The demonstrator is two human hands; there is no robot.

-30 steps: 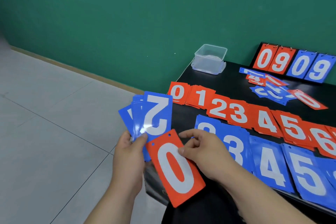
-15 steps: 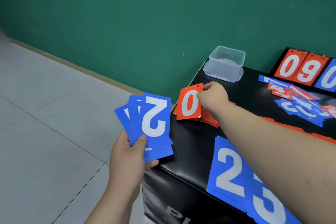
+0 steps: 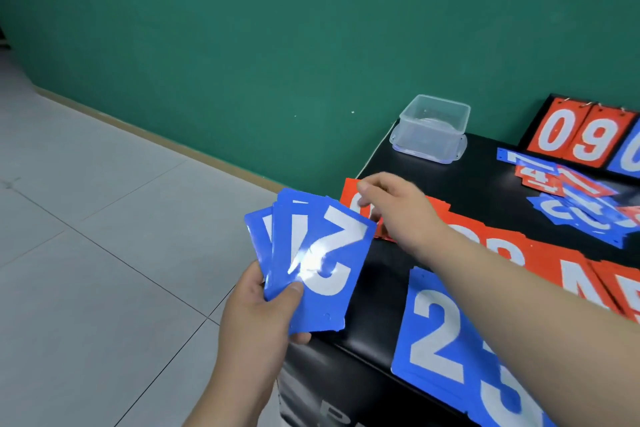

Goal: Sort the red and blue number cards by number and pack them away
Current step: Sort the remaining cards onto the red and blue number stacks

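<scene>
Head, left hand (image 3: 256, 315) gripping blue cards (image 3: 322, 263), right hand (image 3: 398, 208) slack — perhaps touching reds (image 3: 349, 196)

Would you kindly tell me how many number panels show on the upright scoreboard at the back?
3: a red 0 on the left, a red 9 beside it, and a blue 0 cut by the frame's right edge. More may be hidden beyond that edge.
</scene>
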